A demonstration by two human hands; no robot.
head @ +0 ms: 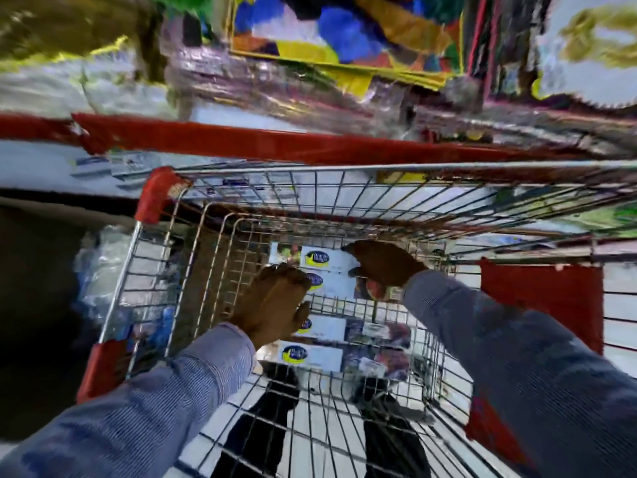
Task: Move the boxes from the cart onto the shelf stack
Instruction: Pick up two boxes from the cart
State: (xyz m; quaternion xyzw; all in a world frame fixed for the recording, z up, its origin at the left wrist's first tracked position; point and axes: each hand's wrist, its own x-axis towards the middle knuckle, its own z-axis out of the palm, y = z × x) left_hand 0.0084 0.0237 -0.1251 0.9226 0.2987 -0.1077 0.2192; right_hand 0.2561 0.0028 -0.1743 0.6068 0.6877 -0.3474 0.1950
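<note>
Several flat white boxes with a blue and yellow logo lie in the bottom of a wire shopping cart (344, 181) with red corners. Both of my hands reach down into the cart. My right hand (382, 267) is curled over the right end of the top box (327, 262), with the thumb under its edge. My left hand (275, 301) lies flat against the left end of the same pile, fingers together, covering part of the second box (332, 284). Two more boxes (312, 355) lie nearer to me. The frame is blurred.
Beyond the cart runs a red shelf edge (241, 141) with price tags beneath it and colourful wrapped packages (344, 39) stacked above. A clear plastic bundle (100, 270) sits to the left of the cart. My legs show through the cart's mesh below.
</note>
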